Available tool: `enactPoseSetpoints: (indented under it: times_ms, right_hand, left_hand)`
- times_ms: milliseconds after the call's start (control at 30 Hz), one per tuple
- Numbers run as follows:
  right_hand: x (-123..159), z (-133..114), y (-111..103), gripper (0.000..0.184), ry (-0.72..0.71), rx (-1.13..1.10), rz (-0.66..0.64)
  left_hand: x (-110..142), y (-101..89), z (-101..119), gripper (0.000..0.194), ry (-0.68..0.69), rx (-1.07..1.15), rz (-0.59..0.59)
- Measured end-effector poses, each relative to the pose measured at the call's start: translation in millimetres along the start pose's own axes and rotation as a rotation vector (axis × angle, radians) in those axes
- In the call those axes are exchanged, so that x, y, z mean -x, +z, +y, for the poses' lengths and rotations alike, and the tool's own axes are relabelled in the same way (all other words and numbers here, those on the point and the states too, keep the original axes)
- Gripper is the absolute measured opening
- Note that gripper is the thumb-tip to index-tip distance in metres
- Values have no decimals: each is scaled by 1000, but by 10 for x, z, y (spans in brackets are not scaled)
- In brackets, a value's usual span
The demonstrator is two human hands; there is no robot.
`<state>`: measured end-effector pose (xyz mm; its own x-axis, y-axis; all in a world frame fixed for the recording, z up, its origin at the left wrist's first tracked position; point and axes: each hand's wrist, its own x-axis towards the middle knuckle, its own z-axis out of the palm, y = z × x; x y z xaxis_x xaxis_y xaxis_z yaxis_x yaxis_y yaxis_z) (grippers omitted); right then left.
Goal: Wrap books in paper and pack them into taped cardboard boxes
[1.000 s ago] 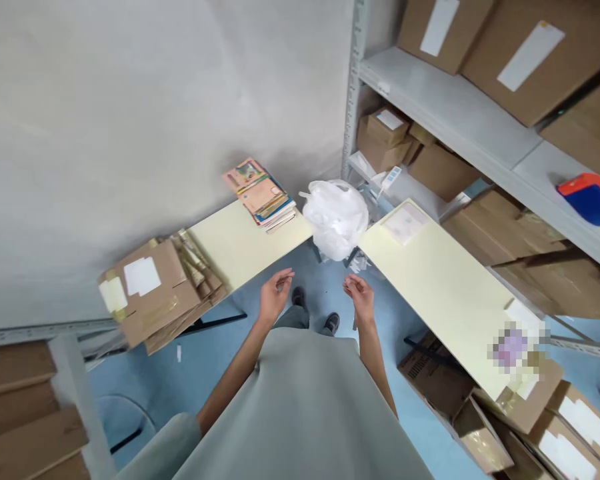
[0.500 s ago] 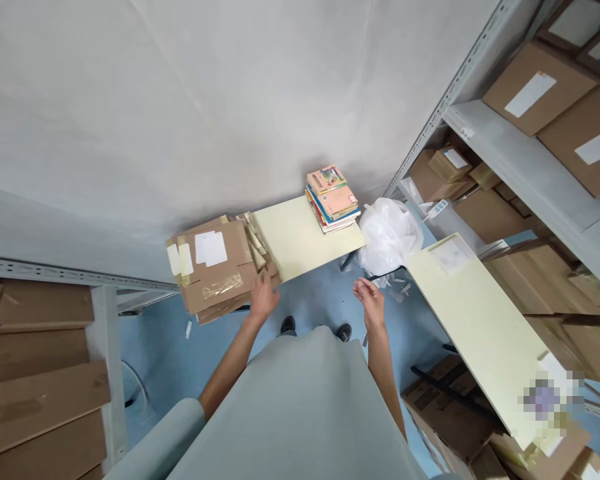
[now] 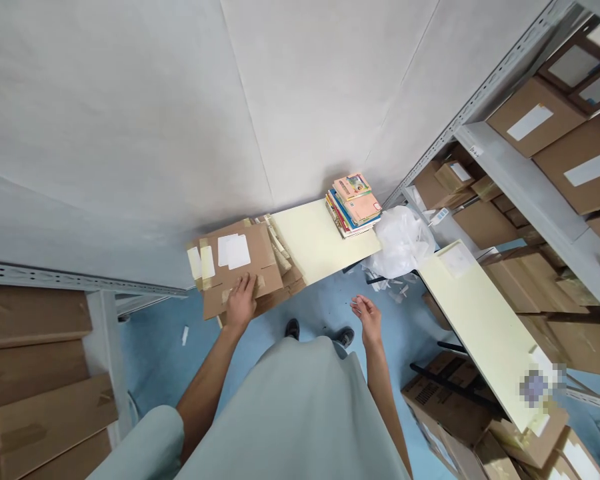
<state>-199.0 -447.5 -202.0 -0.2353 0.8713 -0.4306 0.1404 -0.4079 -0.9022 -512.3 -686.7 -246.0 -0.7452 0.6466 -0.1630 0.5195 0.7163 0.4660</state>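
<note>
My left hand point(image 3: 241, 301) rests on the topmost flattened cardboard box point(image 3: 240, 248), its fingers stretched over the near part by a strip of tape. This brown box has white labels and lies on a stack of folded cardboard point(image 3: 291, 277) at the table's left end. My right hand point(image 3: 368, 319) hangs in the air over the floor, fingers loosely curled and slightly apart, with nothing visible in them. A stack of books point(image 3: 355, 207) stands at the far right of the pale yellow table point(image 3: 313, 233), nearest beyond the right hand along with a white plastic bag point(image 3: 403, 240).
A second pale table point(image 3: 473, 320) runs along the right, with cardboard boxes point(image 3: 453, 400) below it. Metal shelves point(image 3: 525, 167) with boxes rise on the right, others point(image 3: 107, 353) at left. Scraps point(image 3: 395, 287) lie on the blue floor.
My left hand has moved left from the stack's right edge onto the top box. That box now sits shifted over the stack beneath. My right hand stays raised; the view has turned slightly.
</note>
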Motion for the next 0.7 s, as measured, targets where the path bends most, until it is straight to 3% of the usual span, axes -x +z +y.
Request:
enactPoseSetpoints:
  times_ms: [133, 300, 433, 567, 700]
  right_hand:
    - [11, 27, 151, 64, -16, 32, -47]
    - [-17, -4, 339, 65, -65, 26, -104]
    - [-43, -62, 327, 67, -78, 3, -138]
    - [-108, -179, 147, 68, -104, -31, -141]
    - [-208, -360, -191, 65, -164, -53, -139]
  left_hand:
    - [-62, -427, -78, 78, 4, 101, 124]
    - [-34, -1199, -118, 47, -148, 179, 530]
    - [-8, -1649, 24, 49, -289, 372, 788]
    - [-69, -1719, 404, 45, -267, 595, 767]
    - [-172, -1482, 1068, 52, -193, 742, 581]
